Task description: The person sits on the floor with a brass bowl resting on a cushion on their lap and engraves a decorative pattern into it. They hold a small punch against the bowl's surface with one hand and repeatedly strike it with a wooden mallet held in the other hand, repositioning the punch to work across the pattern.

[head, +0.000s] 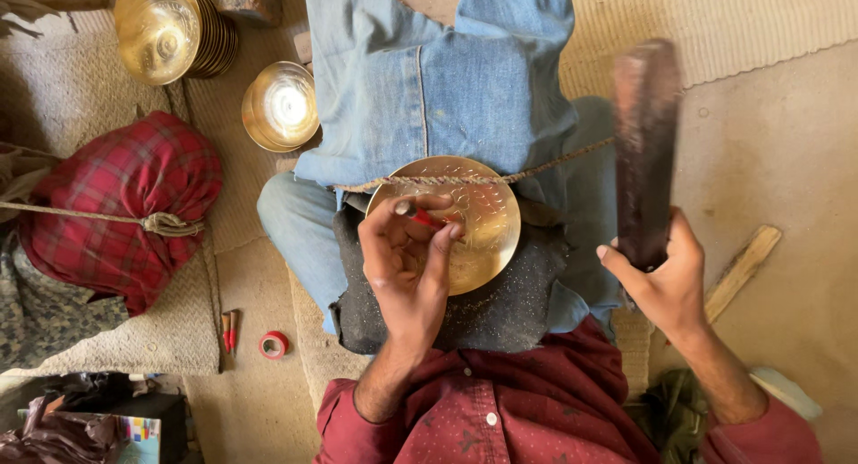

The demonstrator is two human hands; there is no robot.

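— What has the left hand (409, 263) got?

— It pinches a thin red-tipped punch (420, 217) between thumb and fingertips, the fingers curled tight around it. The tool's tip rests on the face of a round brass plate (478, 227), toward the plate's nine o'clock side.

— And where does that plate sit?

— At the middle of the view, on a dark grey pad (500, 307) over the person's lap, just at six o'clock from a folded piece of blue denim (429, 80). A twisted rope (554, 164) runs across the plate's twelve o'clock edge and off toward three o'clock. The plate's surface shows small punched marks.

— The right hand (661, 281)?

— At three o'clock from the plate and well apart from it, clenched around the lower end of a dark, worn wooden mallet (645, 147). The mallet stands upright in the air, its head toward twelve o'clock, blurred a little.

— What else lies around?

— At eleven o'clock, a stack of brass bowls (174, 30) lies on its side, and a single brass bowl (280, 106) sits nearer the denim. At nine o'clock there is a red checked cloth bundle (121, 209) tied with cord. At seven o'clock, on the floor, a roll of red tape (273, 344) lies beside two more red-tipped punches (229, 330). A pale wooden stick (742, 269) lies at four o'clock, partly behind the right wrist. The person's dark red shirt (527, 410) fills the six o'clock edge
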